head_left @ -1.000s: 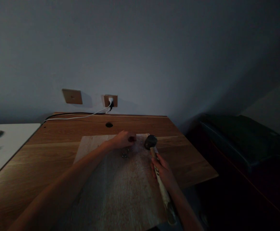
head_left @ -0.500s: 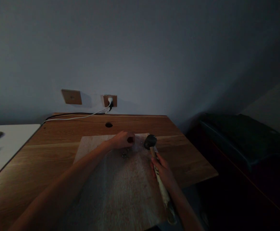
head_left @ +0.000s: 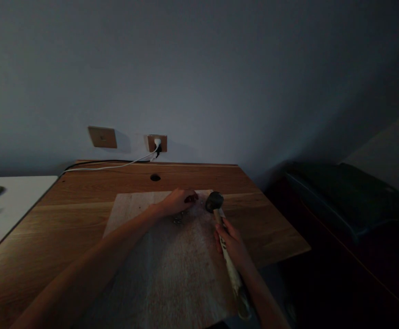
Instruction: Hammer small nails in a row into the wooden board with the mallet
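Note:
My right hand [head_left: 232, 240] is wrapped round the pale, worn handle of a hammer [head_left: 215, 202], close below its dark, rounded head. The head is over the far right corner of a light wooden board [head_left: 172, 269], and the handle slants down toward me. My left hand [head_left: 182, 200] is at the board's far side, left of the hammer head, with its fingers curled in a pinch. What they hold, if anything, is too small and dark to make out. Several small metal pieces, perhaps nails [head_left: 178, 220], lie on the board just below that hand.
The board rests on a brown wooden table [head_left: 65, 228] with a round cable hole [head_left: 155, 177]. Cables [head_left: 106, 168] run along its back edge to a wall socket [head_left: 157, 143]. A white surface [head_left: 14, 201] adjoins at left. A dark green cushion-like object [head_left: 350, 192] is at right.
My left hand has shifted slightly to the right, its fingertips coming nearer the hammer head. My right hand and the hammer have stayed in place.

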Tool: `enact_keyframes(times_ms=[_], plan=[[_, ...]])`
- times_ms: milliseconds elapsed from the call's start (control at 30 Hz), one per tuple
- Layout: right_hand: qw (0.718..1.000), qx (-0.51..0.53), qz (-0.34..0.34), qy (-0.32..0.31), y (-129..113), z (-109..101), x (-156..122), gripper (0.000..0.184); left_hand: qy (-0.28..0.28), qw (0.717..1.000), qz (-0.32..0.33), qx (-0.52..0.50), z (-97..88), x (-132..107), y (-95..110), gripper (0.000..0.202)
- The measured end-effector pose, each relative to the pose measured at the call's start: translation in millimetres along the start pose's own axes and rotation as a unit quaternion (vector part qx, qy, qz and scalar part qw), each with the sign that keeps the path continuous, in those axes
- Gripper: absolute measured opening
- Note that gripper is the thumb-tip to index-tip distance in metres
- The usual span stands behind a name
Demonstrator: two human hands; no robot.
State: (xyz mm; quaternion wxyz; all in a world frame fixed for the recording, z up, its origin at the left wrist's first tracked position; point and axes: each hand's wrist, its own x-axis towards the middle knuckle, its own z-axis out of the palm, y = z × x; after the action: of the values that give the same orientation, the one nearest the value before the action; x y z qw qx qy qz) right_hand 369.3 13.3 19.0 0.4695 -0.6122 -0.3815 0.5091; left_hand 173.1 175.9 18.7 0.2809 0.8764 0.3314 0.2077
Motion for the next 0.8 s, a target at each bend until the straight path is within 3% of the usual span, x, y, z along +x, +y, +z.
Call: enact_keyframes(times_ms=[433,633,800], plan=[[1.0,0.005,0.011,0.0,-10,-1,0,0.046,-0.007,0.999,-0.003,-0.041,-4.4,0,-3,0.021],[1.0,0.0,-0.006,-0.029,-25,12,-2,0.039,-0.027,0.998,-0.035,-0.05,-5.5,-1,1,0.042],[0.998,-0.018,-0.024,-0.052,-33,27,3,0.032,-0.024,0.997,-0.056,-0.049,-7.4,-2,3,0.041]])
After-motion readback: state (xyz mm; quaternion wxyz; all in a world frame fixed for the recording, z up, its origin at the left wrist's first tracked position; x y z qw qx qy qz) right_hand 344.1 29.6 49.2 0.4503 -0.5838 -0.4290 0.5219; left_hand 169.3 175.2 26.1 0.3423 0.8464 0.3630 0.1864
